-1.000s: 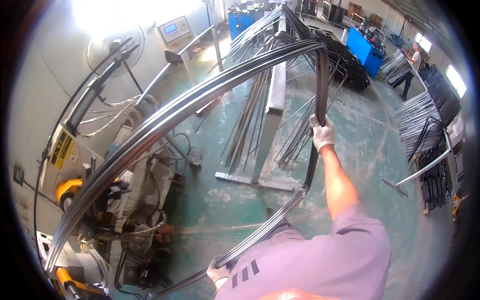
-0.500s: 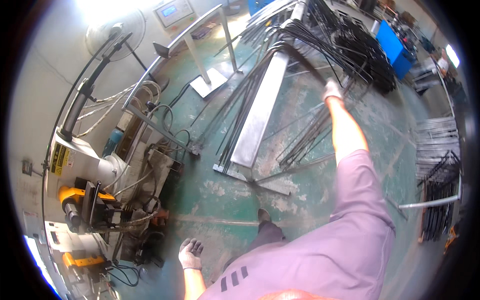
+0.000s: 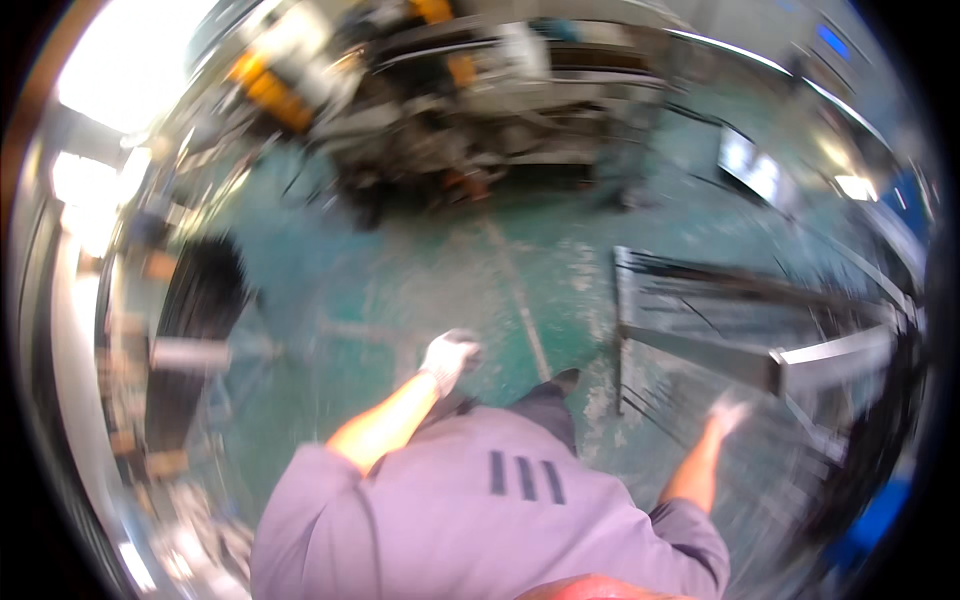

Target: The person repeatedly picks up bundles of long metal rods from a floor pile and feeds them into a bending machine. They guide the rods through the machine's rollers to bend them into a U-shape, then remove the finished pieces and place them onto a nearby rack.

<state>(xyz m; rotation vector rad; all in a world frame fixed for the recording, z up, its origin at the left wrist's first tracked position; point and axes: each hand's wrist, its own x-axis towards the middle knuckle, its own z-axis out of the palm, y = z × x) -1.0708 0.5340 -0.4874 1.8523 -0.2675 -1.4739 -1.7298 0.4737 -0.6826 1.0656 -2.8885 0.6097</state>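
At my 12 o'clock: machinery (image 3: 575, 108), motion-blurred, with a yellow component (image 3: 270, 92) between 10 and 11. I have a bright opening (image 3: 130, 65) at 10, a blue-lit screen (image 3: 832, 42) at 2, a blue object (image 3: 875, 522) at 4. Beneath me: green floor (image 3: 400, 275), worn.

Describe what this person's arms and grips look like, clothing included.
The left grip wears a whitish glove, darker grey toward the fingers. The right grip looks gloved in a pale colour too, but is too blurred for detail. The short sleeves are greyish purple, like the shirt, which bears three dark bars.
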